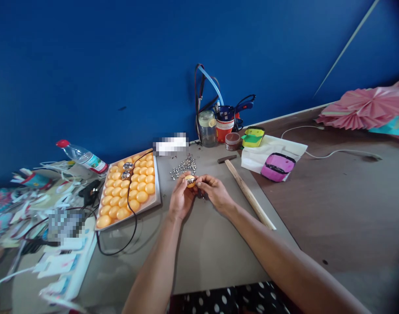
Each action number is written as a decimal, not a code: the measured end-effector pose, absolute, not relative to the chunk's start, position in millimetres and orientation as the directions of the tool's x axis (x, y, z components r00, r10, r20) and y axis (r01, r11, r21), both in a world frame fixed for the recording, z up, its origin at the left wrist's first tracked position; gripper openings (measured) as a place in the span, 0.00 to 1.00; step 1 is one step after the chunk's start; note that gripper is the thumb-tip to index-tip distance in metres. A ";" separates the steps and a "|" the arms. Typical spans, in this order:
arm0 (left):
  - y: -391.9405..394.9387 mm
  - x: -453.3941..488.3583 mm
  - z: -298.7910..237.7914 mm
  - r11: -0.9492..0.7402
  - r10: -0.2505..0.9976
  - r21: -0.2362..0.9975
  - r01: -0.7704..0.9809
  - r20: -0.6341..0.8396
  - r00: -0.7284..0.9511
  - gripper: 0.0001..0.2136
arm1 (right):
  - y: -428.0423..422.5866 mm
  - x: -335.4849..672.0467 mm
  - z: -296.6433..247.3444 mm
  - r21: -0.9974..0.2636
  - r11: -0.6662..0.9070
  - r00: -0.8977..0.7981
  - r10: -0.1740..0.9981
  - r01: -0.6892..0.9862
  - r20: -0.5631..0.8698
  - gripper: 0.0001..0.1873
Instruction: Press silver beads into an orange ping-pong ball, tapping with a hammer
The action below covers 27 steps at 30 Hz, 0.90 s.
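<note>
My left hand (180, 201) is closed around an orange ball (188, 185) that looks like a table tennis ball, partly covered with shiny silver studs. Against the ball's right side, my right hand (216, 191) pinches with thumb and forefinger; whatever lies between those fingertips is too small to make out. Just beyond both hands, a loose pile of silver studs (186, 165) is scattered on the grey mat. To the left stands a shallow box (158, 183) filled with rows of orange balls (124, 213). Two silver-covered balls (126, 175) rest on top of them.
A hammer (247, 189) lies right of my hands. Behind it stand a glass jar (208, 131), red cups (224, 131) and a small round tub (232, 141). Yellow (253, 136) and purple (277, 166) pouches lie on white paper. A black cable (136, 226) crosses the box; a plastic bottle (84, 158) leans behind.
</note>
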<state>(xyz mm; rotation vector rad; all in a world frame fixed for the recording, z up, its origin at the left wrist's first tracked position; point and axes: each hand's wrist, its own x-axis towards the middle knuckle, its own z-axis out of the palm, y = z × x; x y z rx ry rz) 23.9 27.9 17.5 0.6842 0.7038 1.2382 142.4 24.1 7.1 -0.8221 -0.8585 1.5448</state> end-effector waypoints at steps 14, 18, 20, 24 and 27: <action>28.9 24.6 9.7 0.168 0.980 0.794 -0.584 -0.071 0.185 0.14 | 26.3 145.4 6.3 -0.872 -0.140 -0.168 0.983 -0.469 -0.068 0.14; 28.5 25.5 9.9 0.159 0.981 0.802 -0.575 -0.065 0.181 0.14 | 27.0 145.1 4.9 -0.871 -0.152 -0.176 0.981 -0.468 -0.077 0.15; 28.0 26.3 10.2 0.153 0.981 0.805 -0.573 -0.056 0.183 0.14 | 27.3 145.2 3.5 -0.874 -0.144 -0.176 0.982 -0.464 -0.069 0.15; 27.2 27.8 9.5 0.150 0.981 0.815 -0.559 -0.054 0.184 0.13 | 27.4 146.0 2.0 -0.879 -0.143 -0.178 0.982 -0.455 -0.068 0.13; 27.0 28.1 8.5 0.142 0.983 0.822 -0.552 -0.050 0.178 0.13 | 27.7 146.3 1.8 -0.882 -0.137 -0.174 0.983 -0.451 -0.064 0.13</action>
